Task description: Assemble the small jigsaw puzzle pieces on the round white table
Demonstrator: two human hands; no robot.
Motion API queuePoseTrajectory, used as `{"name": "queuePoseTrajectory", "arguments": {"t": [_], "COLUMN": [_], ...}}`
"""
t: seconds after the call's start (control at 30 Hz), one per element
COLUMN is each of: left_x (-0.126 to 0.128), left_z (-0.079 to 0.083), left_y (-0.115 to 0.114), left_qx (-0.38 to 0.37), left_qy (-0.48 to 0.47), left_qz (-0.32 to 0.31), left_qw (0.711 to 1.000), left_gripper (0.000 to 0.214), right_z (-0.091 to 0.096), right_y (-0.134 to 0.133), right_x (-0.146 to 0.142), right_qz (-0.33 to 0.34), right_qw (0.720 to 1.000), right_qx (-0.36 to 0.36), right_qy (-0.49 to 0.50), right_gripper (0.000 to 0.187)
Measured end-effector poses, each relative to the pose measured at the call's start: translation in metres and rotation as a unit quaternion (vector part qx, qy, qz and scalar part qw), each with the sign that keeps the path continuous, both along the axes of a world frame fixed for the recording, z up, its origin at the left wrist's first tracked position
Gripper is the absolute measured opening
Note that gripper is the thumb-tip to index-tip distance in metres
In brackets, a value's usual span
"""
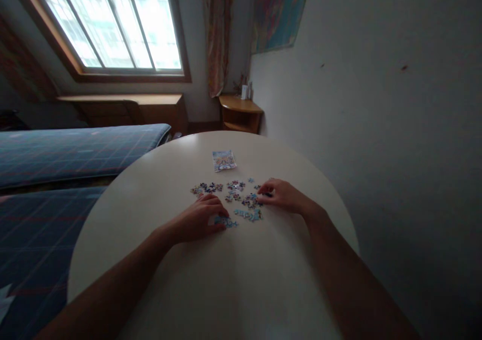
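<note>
Small jigsaw puzzle pieces lie on a round white table. My left hand rests on it, its fingers apart around a light-blue joined strip of pieces, part of which the hand hides. Just right of that is a second blue joined strip. My right hand is at the right edge of a loose heap of pieces, with thumb and forefinger bent together on a puzzle piece, too small to see well. More loose pieces are spread beyond my left hand, and others lie between the hands.
A printed picture packet lies farther back on the table. Blue plaid padded seats stand at the left, a bare wall at the right. Behind are a corner shelf, a wooden desk and a bright window.
</note>
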State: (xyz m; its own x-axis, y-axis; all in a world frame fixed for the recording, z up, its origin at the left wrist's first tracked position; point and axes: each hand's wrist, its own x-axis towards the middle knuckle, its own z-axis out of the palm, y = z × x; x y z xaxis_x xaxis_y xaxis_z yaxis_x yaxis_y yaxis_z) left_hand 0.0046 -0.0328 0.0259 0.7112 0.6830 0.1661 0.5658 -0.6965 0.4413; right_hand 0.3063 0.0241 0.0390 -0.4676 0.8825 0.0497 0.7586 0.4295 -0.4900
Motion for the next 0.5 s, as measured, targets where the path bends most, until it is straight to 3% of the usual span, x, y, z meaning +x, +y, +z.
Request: {"name": "queuePoseTrajectory", "arguments": {"t": [0.23,0.5], "left_x": [-0.001,-0.001], "left_z": [-0.003,-0.005], "left_y": [0.002,0.002], "left_qx": [0.006,0.011], "left_qy": [-0.008,-0.002], "left_qz": [-0.001,-0.001], "left_qw": [1.000,1.000], "left_gripper": [0.020,0.020], "right_z": [0.013,0.005], "right_y": [-0.019,-0.032], "right_x": [-0.029,-0.055], "right_qz": [0.065,0.070], "right_qw": [0.998,0.996], "right_qx": [0.010,0.018], "right_qy": [-0.022,-0.058], "right_gripper": [0.015,0.022]}}
